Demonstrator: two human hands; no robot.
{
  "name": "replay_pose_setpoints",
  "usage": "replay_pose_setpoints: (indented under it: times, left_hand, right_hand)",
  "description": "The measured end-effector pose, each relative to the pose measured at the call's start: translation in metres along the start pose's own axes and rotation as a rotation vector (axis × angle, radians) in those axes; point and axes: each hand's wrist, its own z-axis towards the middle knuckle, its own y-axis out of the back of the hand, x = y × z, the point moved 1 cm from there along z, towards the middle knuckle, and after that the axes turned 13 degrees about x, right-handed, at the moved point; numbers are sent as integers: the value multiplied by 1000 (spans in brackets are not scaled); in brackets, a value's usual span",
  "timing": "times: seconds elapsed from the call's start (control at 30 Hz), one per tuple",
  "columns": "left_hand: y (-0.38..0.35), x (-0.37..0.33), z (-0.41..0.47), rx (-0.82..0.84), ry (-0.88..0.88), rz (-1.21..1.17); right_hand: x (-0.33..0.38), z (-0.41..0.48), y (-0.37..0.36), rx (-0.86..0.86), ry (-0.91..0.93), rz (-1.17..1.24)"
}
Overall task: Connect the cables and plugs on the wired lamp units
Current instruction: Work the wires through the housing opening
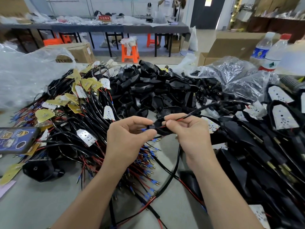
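Note:
My left hand [127,136] pinches a small black lamp housing [160,128] with a blue-tipped wire end showing at its fingertips. My right hand [188,129] grips a black cable with a red wire [194,113] that runs up and to the right, its end meeting the housing between my hands. A tangled pile of wired LED boards [79,103] with black and red leads lies at the left. Loose ends with blue plugs [148,162] spread out under my hands.
A heap of empty black housings [153,90] fills the middle back. Assembled units [264,138] are stacked at the right. A phone [16,139] lies at the left edge. Plastic bags [239,76], two water bottles [270,53] and cardboard boxes [231,48] stand behind.

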Motion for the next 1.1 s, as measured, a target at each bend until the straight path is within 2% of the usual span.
replay_pose_setpoints:
  times: [0.13, 0.23, 0.33, 0.4, 0.47, 0.53, 0.6, 0.7, 0.77, 0.83, 0.93, 1.1]
  left_hand:
    - [3, -3, 1, 60, -40, -32]
    - [8, -4, 4, 103, -22, -119]
    - [10, -4, 5, 30, 11, -165]
    - [13, -4, 7, -50, 44, -246]
    - [18, -4, 10, -99, 81, -403]
    - [20, -4, 12, -105, 104, -499]
    - [19, -3, 13, -117, 109, -528]
    - [17, -2, 11, -165, 103, -551]
    - [16, -2, 9, -196, 107, -554]
    - [14, -2, 9, -203, 97, -552]
    - [12, -6, 7, -160, 43, -491]
    - [16, -8, 7, -89, -19, -448]
  right_hand:
    - [-5, 0, -8, 42, -10, -168]
    - [-7, 1, -9, -98, 11, -164]
    - [-5, -2, -10, -249, 66, -272]
    - [-5, -3, -7, -219, 64, -257]
    - [-6, -2, -7, -35, 3, -155]
    - [-6, -1, -12, 141, -18, 77]
    - [-5, -1, -16, 255, -17, 312]
    - [1, -3, -21, 384, 23, 464]
    - [4, -5, -27, 342, 30, 486]
    - [3, -5, -31, 226, 6, 506]
    - [5, -2, -32, 149, -39, 541]
    - [6, 2, -21, 14, -113, 746]
